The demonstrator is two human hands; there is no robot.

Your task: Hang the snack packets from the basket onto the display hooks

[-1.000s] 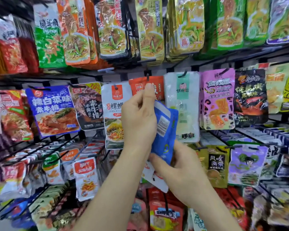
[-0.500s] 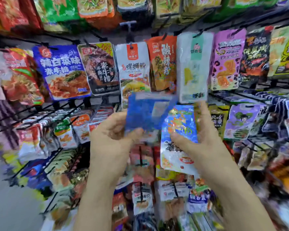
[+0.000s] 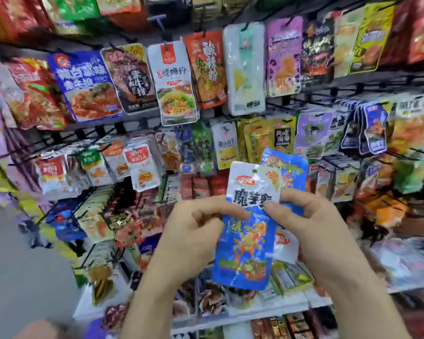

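Packet (image 3: 245, 243) upright in pinch grip of left hand (image 3: 190, 237) and right hand (image 3: 324, 232), one at each side edge.

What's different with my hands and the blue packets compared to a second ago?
The left hand came down from the hook of the orange packet and, with the right hand, now pinches the front blue packet, printed side toward the camera; a second packet sits behind it. Hung packets stayed put.
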